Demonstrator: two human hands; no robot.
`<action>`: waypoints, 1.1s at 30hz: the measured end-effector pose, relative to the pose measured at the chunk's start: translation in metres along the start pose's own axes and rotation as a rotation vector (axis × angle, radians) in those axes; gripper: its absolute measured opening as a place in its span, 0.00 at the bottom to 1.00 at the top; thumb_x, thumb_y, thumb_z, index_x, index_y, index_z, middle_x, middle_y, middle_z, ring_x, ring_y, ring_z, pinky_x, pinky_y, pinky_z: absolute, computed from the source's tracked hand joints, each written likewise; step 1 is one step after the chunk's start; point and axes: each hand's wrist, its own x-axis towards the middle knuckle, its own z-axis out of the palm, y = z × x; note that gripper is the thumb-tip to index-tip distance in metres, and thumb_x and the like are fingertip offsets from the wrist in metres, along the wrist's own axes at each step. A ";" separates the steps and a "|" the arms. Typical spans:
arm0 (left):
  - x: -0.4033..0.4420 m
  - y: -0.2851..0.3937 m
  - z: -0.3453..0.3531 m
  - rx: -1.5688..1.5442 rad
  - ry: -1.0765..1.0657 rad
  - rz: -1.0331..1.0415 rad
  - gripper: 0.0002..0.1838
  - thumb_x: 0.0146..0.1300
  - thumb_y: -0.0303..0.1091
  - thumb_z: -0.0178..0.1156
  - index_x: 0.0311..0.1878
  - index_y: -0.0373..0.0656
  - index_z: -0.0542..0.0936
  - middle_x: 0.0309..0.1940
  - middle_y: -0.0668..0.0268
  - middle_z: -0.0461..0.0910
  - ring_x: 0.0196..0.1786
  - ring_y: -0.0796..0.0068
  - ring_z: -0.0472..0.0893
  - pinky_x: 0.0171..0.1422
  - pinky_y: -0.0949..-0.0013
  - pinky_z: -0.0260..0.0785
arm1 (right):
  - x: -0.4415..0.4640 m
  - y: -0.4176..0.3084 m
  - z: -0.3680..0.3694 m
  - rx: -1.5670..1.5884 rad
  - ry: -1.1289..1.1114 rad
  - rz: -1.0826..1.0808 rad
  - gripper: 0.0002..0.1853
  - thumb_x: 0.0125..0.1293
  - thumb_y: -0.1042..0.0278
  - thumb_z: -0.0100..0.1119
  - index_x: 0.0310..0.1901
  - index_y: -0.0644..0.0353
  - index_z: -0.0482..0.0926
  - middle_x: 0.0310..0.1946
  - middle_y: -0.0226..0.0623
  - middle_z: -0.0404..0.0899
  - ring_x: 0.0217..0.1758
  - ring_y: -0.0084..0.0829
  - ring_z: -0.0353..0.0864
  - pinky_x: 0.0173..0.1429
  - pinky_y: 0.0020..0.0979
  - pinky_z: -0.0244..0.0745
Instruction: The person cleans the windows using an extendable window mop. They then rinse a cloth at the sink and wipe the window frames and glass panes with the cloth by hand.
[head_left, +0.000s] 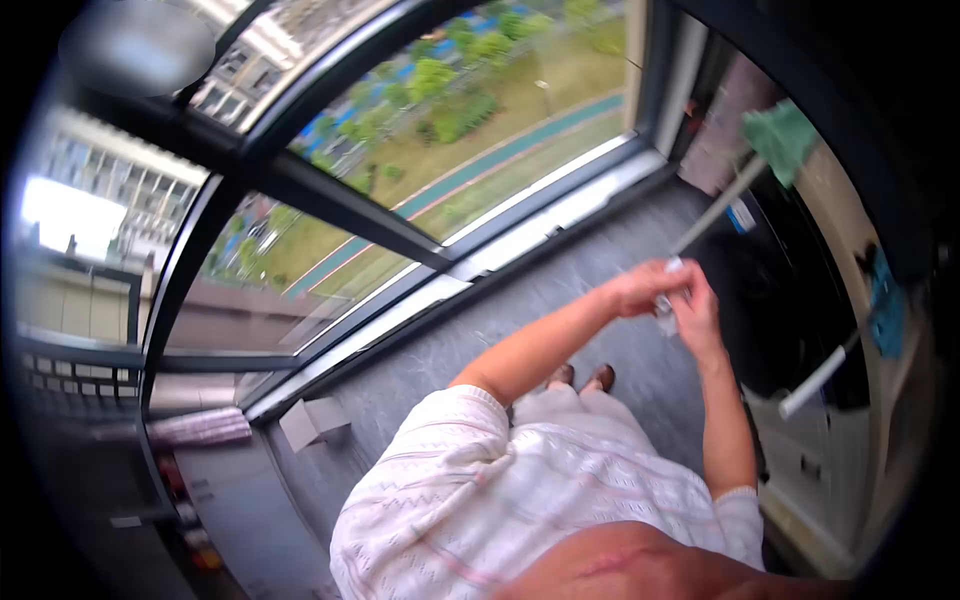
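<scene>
White scrap (666, 307), thin and crumpled, plastic or tissue, can't tell which. It's between the two hands, out in front of the body, over the grey floor (600, 248). Left hand (642, 288): fingers curled in, gripping it. Right hand (698, 312): fingers bent and pinched on it, meeting the left's. Exact fingertip placement too blurred to call. Pole (716, 207), green cloth (782, 142) at its far end, runs just beyond the hands; contact unclear. Handling, my judgement: steady the scrap with one hand, work it with the other, small light moves since it looks flimsy, elbows loose, knuckles clear of the pole.
</scene>
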 end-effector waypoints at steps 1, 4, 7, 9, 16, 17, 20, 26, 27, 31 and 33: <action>-0.022 0.020 0.016 0.055 0.137 -0.097 0.24 0.58 0.55 0.59 0.51 0.48 0.73 0.47 0.68 0.75 0.50 0.70 0.74 0.50 0.59 0.70 | 0.001 -0.006 0.007 -0.045 -0.021 0.046 0.15 0.58 0.73 0.56 0.47 0.64 0.70 0.42 0.47 0.77 0.47 0.40 0.78 0.47 0.33 0.72; -0.050 0.012 -0.006 -0.120 0.084 -0.062 0.25 0.58 0.56 0.58 0.48 0.45 0.73 0.42 0.64 0.76 0.44 0.68 0.77 0.42 0.60 0.74 | 0.007 -0.024 0.029 -0.363 -0.130 0.022 0.15 0.55 0.65 0.60 0.43 0.60 0.72 0.38 0.44 0.76 0.44 0.47 0.75 0.44 0.41 0.69; -0.080 -0.005 -0.022 -0.249 0.009 0.047 0.26 0.56 0.54 0.60 0.46 0.40 0.74 0.36 0.61 0.78 0.34 0.65 0.80 0.30 0.65 0.76 | 0.010 -0.030 0.051 -0.635 -0.229 -0.108 0.16 0.53 0.60 0.61 0.42 0.56 0.72 0.38 0.41 0.74 0.44 0.46 0.72 0.44 0.44 0.65; -0.104 -0.016 -0.019 -0.303 0.046 0.179 0.22 0.54 0.50 0.64 0.43 0.43 0.75 0.30 0.64 0.77 0.29 0.71 0.79 0.23 0.69 0.71 | 0.012 -0.030 0.067 -0.674 -0.281 -0.243 0.17 0.53 0.58 0.60 0.42 0.54 0.73 0.39 0.39 0.73 0.46 0.43 0.70 0.44 0.44 0.63; -0.174 -0.017 0.010 0.027 0.357 0.223 0.13 0.50 0.33 0.69 0.30 0.48 0.71 0.18 0.75 0.65 0.17 0.86 0.63 0.16 0.79 0.51 | 0.027 -0.082 0.075 -0.429 -0.822 -0.374 0.21 0.54 0.59 0.61 0.47 0.61 0.72 0.43 0.42 0.74 0.51 0.41 0.71 0.51 0.41 0.65; -0.181 -0.020 0.020 0.035 0.375 0.227 0.12 0.50 0.30 0.67 0.29 0.48 0.70 0.17 0.75 0.65 0.16 0.86 0.62 0.16 0.79 0.50 | 0.026 -0.091 0.063 -0.351 -0.920 -0.410 0.22 0.54 0.60 0.62 0.49 0.61 0.72 0.44 0.42 0.75 0.52 0.40 0.71 0.51 0.40 0.65; -0.180 -0.042 0.054 -0.065 0.363 0.281 0.11 0.49 0.27 0.65 0.28 0.47 0.71 0.16 0.75 0.65 0.15 0.86 0.62 0.15 0.79 0.50 | -0.010 -0.146 0.012 -0.551 -0.838 -0.884 0.30 0.45 0.70 0.64 0.55 0.59 0.69 0.53 0.38 0.71 0.58 0.38 0.68 0.58 0.38 0.61; -0.120 -0.118 0.108 -0.238 0.255 0.247 0.14 0.47 0.22 0.65 0.33 0.51 0.73 0.16 0.74 0.65 0.14 0.86 0.60 0.15 0.80 0.47 | -0.081 -0.119 -0.039 -0.901 -0.820 -1.455 0.29 0.52 0.64 0.55 0.59 0.57 0.66 0.58 0.33 0.67 0.61 0.31 0.64 0.59 0.43 0.53; -0.119 -0.123 0.119 -0.221 0.198 0.259 0.14 0.47 0.21 0.64 0.33 0.50 0.73 0.16 0.74 0.66 0.14 0.85 0.60 0.15 0.80 0.47 | -0.087 -0.118 -0.047 -0.929 -0.853 -1.438 0.29 0.52 0.64 0.55 0.59 0.57 0.66 0.58 0.34 0.67 0.60 0.32 0.65 0.58 0.43 0.55; -0.112 -0.145 0.158 -0.155 -0.006 0.267 0.12 0.45 0.19 0.64 0.24 0.48 0.72 0.14 0.72 0.65 0.13 0.83 0.60 0.15 0.77 0.48 | -0.118 -0.116 -0.076 -0.990 -0.883 -1.393 0.29 0.52 0.63 0.56 0.59 0.54 0.66 0.56 0.33 0.68 0.54 0.32 0.68 0.50 0.40 0.61; -0.106 -0.161 0.166 -0.146 -0.069 0.261 0.13 0.45 0.20 0.65 0.19 0.47 0.71 0.13 0.71 0.64 0.12 0.81 0.60 0.15 0.76 0.48 | -0.133 -0.116 -0.085 -0.984 -0.881 -1.376 0.29 0.52 0.62 0.56 0.59 0.53 0.67 0.53 0.32 0.69 0.50 0.31 0.70 0.45 0.37 0.63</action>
